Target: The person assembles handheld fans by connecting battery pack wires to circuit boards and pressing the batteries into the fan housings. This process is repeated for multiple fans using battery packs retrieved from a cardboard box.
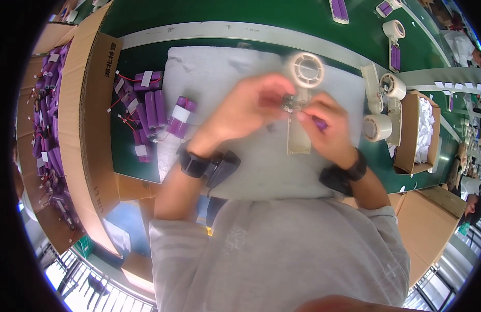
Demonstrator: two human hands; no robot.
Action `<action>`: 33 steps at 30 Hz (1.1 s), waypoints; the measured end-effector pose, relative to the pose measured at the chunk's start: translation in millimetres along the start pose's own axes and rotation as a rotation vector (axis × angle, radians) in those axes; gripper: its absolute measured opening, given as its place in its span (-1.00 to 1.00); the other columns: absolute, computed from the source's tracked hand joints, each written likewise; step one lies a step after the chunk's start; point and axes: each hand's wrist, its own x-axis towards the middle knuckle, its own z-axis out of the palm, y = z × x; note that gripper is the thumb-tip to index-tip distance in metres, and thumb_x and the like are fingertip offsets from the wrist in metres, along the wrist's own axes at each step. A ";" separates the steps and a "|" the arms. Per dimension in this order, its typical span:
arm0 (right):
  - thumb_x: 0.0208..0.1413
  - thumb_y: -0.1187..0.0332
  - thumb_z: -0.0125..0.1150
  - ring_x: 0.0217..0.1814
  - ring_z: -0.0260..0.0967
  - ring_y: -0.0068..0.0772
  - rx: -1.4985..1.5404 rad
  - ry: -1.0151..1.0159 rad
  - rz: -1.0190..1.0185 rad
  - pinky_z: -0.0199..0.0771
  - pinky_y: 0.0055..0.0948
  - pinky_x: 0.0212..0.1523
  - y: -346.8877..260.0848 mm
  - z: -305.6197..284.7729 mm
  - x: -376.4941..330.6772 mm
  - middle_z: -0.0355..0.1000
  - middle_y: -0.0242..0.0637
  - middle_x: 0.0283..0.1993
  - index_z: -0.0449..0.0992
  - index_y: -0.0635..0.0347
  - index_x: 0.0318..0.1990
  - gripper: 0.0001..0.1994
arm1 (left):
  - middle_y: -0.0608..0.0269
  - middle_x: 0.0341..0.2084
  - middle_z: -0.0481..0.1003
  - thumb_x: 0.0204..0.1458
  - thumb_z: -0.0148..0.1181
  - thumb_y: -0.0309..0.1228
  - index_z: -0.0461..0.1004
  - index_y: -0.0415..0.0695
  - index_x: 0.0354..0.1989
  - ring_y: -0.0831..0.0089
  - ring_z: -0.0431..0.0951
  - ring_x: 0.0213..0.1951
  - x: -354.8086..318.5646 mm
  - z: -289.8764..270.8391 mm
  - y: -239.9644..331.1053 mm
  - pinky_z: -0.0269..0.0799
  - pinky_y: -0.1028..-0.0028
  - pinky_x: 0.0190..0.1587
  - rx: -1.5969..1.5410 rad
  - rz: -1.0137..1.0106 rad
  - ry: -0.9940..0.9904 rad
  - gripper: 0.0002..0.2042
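In front of me, over a padded white mat (214, 67), my left hand (258, 101) is closed with its fingertips on a small grey-silver part that looks like a circuit board (289, 103). My right hand (329, 127) meets it from the other side, thumb and fingers pinched. A purple object (320, 123) shows between its fingers; its kind is mostly hidden. Beneath both hands lies a cream plastic housing with a round ring-shaped head (307, 70) and a long hollow handle (298, 139). The fingers are partly blurred by motion.
Purple battery packs with white labels and red wires (152, 106) lie left of the mat. A large carton (87, 130) holds many more. At right are further cream housings (378, 127) and a small box of white pieces (425, 130). A metal rail (214, 32) runs behind.
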 end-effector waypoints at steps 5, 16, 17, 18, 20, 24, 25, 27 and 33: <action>0.06 0.52 0.28 -0.48 0.25 -0.42 0.048 -0.038 0.056 0.22 -0.50 -0.47 -0.3 -0.1 -0.6 0.34 -0.24 -0.39 0.52 0.35 -0.36 -0.92 | 0.33 -0.29 0.54 -0.05 0.25 -0.73 0.52 -0.24 -0.16 0.56 0.54 -0.24 -0.8 2.4 0.3 0.51 0.51 -0.10 0.044 0.067 0.062 -0.74; 0.07 0.54 0.25 -0.43 0.36 -0.42 0.020 0.040 -0.023 0.35 -0.51 -0.45 -1.3 3.5 -2.0 0.39 -0.23 -0.31 0.54 0.28 -0.28 -0.93 | 0.22 -0.25 0.58 -0.11 0.23 -0.76 0.56 -0.26 -0.16 0.49 0.59 -0.22 -2.3 9.4 10.5 0.56 0.47 -0.10 0.250 0.176 0.093 -0.70; 0.06 0.54 0.27 -0.43 0.40 -0.42 0.051 0.106 0.014 0.40 -0.50 -0.47 0.1 5.9 -2.3 0.41 -0.23 -0.29 0.54 0.27 -0.24 -0.89 | 0.21 -0.26 0.58 -0.12 0.22 -0.76 0.56 -0.26 -0.14 0.48 0.60 -0.23 -1.9 11.2 10.4 0.56 0.47 -0.11 0.302 0.204 0.101 -0.69; 0.04 0.54 0.28 -0.43 0.43 -0.42 0.081 0.172 0.052 0.45 -0.49 -0.48 0.6 7.6 -2.1 0.43 -0.23 -0.27 0.54 0.25 -0.20 -0.85 | 0.20 -0.27 0.59 -0.12 0.21 -0.76 0.55 -0.26 -0.12 0.47 0.61 -0.25 -1.4 13.0 10.1 0.57 0.48 -0.12 0.354 0.231 0.109 -0.67; 0.01 0.54 0.31 -0.43 0.44 -0.42 0.011 0.164 0.019 0.47 -0.49 -0.48 -4.6 7.2 2.0 0.43 -0.23 -0.25 0.53 0.23 -0.17 -0.80 | 0.20 -0.27 0.59 -0.13 0.20 -0.76 0.55 -0.26 -0.10 0.46 0.61 -0.26 -1.4 16.4 9.4 0.57 0.48 -0.13 0.403 0.259 0.120 -0.65; -0.08 0.54 0.38 -0.41 0.46 -0.42 -0.154 0.151 -0.086 0.50 -0.49 -0.50 -6.6 4.7 7.4 0.44 -0.25 -0.21 0.53 0.19 -0.12 -0.68 | 0.16 -0.28 0.60 -0.14 0.23 -0.73 0.54 -0.26 -0.05 0.43 0.63 -0.32 -2.6 19.8 6.8 0.58 0.48 -0.18 0.475 0.269 0.181 -0.61; -0.11 0.53 0.41 -0.41 0.46 -0.42 -0.181 0.152 -0.123 0.50 -0.50 -0.50 -4.5 3.6 7.9 0.45 -0.25 -0.21 0.53 0.19 -0.12 -0.67 | 0.16 -0.29 0.60 -0.15 0.24 -0.73 0.55 -0.26 -0.06 0.42 0.63 -0.34 -2.3 19.0 4.9 0.58 0.48 -0.19 0.471 0.285 0.189 -0.62; -0.15 0.53 0.43 -0.41 0.47 -0.42 -0.210 0.148 -0.160 0.50 -0.50 -0.51 -2.1 1.9 6.8 0.45 -0.26 -0.20 0.54 0.18 -0.12 -0.65 | 0.15 -0.29 0.61 -0.15 0.26 -0.71 0.56 -0.26 -0.08 0.42 0.63 -0.36 -1.6 18.0 0.5 0.59 0.48 -0.22 0.461 0.315 0.207 -0.63; -0.16 0.57 0.44 -0.36 0.45 -0.51 -0.186 0.134 -0.109 0.46 -0.58 -0.42 2.9 -0.8 4.9 0.51 -0.23 -0.18 0.56 0.22 -0.11 -0.63 | 0.15 -0.36 0.61 -0.16 0.29 -0.66 0.62 -0.22 -0.16 0.42 0.62 -0.41 -0.5 18.0 -4.3 0.56 0.50 -0.31 0.503 0.323 0.244 -0.70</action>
